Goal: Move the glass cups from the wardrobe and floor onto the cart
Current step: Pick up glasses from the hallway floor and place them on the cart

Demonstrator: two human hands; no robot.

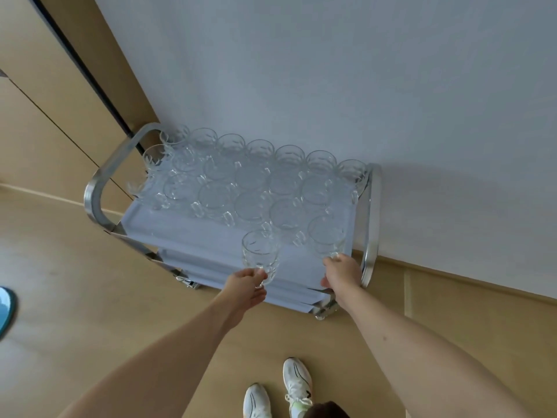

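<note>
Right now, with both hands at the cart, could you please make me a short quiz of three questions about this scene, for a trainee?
1. True or false: the left hand holds a glass cup by its handle, in front of the rows already on the cart.
2. Where is the cup at the right hand? A) on the floor B) at the near right corner of the top shelf C) on the lower shelf
3. Fill in: the cart stands against a ____ wall.

Key: 1 true; 2 B; 3 white
</note>
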